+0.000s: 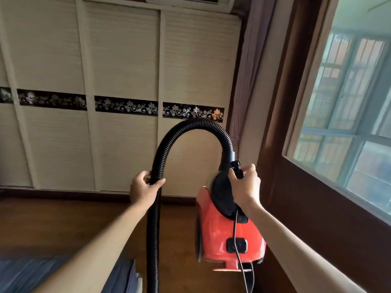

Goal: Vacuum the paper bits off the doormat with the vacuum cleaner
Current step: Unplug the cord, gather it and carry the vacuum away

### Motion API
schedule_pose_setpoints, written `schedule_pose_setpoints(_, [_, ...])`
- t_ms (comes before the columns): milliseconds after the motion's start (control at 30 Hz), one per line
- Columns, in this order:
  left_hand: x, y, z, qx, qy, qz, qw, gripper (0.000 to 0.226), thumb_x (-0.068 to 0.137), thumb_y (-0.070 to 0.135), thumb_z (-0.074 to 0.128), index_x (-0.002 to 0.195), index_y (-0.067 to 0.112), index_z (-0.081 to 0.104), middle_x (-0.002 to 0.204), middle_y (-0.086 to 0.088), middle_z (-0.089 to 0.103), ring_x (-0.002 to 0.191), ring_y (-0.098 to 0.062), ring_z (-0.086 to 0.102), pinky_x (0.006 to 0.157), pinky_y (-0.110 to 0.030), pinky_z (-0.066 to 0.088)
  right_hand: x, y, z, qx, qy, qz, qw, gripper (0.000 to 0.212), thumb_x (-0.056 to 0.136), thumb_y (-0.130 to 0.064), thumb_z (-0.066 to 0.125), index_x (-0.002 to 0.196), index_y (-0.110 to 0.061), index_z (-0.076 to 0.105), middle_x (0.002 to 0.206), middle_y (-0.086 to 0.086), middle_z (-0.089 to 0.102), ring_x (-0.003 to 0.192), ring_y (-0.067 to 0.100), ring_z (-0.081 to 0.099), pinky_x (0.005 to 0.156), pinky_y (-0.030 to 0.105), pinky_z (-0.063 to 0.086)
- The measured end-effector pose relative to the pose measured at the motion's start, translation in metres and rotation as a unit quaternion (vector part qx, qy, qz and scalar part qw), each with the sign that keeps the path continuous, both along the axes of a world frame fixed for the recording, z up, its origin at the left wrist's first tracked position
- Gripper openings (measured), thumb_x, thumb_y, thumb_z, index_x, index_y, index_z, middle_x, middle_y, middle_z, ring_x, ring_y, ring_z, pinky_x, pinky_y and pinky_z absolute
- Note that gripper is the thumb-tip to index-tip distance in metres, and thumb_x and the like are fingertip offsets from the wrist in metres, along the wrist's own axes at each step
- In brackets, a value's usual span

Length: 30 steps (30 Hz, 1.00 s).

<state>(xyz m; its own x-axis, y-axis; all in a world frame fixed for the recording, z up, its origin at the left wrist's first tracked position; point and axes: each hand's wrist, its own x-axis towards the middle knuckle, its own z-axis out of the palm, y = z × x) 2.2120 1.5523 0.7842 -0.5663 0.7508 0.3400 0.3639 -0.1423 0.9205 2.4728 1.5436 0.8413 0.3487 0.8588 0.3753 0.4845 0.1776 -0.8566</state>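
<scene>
Fetching looks like the step in hand: the right hand (246, 187) has its grip clamped on the black carry handle of the red vacuum cleaner (220, 235), which seems to hang clear of the wooden floor (63, 225) beside the window (349, 102). The left hand (146, 187) curls its grip round the black ribbed hose (196, 124), which arches up from the body and drops out of view below. A thin cord (239, 261) dangles down the casing. Neither doormat nor paper bits are in view, so the next move probably calls for carrying the machine to the mat, setting it down and plugging it in. Counted: one vacuum cleaner, one hose, one cord, two hands.
</scene>
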Motion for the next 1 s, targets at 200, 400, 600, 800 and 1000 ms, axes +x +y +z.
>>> schedule_pose_setpoints(200, [-0.014,0.064,0.01,0.024,0.027,0.055,0.998,0.033,0.075,0.03,0.085,0.098,0.018,0.065,0.098,0.002,0.07,0.086,-0.023,0.066,0.078,-0.04,0.056,-0.018,0.078,0.007,0.003,-0.006,0.013,1.0,0.029,0.086,-0.039,0.063,0.092,-0.019,0.043,0.09,0.008,0.057,0.074,0.03,0.062,0.059,0.052,0.058])
schedule_pose_setpoints(400, [-0.028,0.143,0.01,0.032,0.029,0.079,0.996,0.031,0.074,0.028,0.085,0.091,0.015,0.064,0.091,0.001,0.068,0.082,-0.023,0.064,0.074,-0.036,0.052,-0.038,0.176,0.005,0.015,0.001,0.052,0.999,0.029,0.088,-0.037,0.061,0.092,-0.016,0.041,0.088,0.011,0.057,0.07,0.034,0.063,0.055,0.053,0.057])
schedule_pose_setpoints(600, [-0.042,0.248,0.016,0.026,0.005,0.092,0.995,0.03,0.073,0.03,0.086,0.088,0.02,0.062,0.089,0.004,0.068,0.078,-0.022,0.068,0.068,-0.04,0.058,-0.057,0.287,0.008,0.004,0.03,0.093,0.995,0.027,0.086,-0.038,0.061,0.091,-0.019,0.041,0.086,0.009,0.06,0.065,0.034,0.065,0.053,0.055,0.057])
schedule_pose_setpoints(800, [-0.06,0.337,0.027,0.034,-0.007,0.108,0.994,0.028,0.074,0.026,0.086,0.088,0.021,0.062,0.083,0.009,0.066,0.075,-0.017,0.066,0.07,-0.034,0.054,-0.079,0.385,0.015,0.005,0.032,0.114,0.993,0.027,0.087,-0.035,0.06,0.089,-0.017,0.039,0.086,0.011,0.059,0.067,0.038,0.064,0.056,0.055,0.056])
schedule_pose_setpoints(1000, [-0.096,0.403,0.02,0.03,-0.001,0.148,0.989,0.03,0.074,0.029,0.085,0.092,0.021,0.063,0.09,0.007,0.068,0.076,-0.016,0.065,0.066,-0.03,0.05,-0.113,0.465,0.008,0.014,0.029,0.146,0.989,0.026,0.087,-0.03,0.061,0.089,-0.015,0.04,0.082,0.007,0.057,0.074,0.035,0.062,0.062,0.055,0.056])
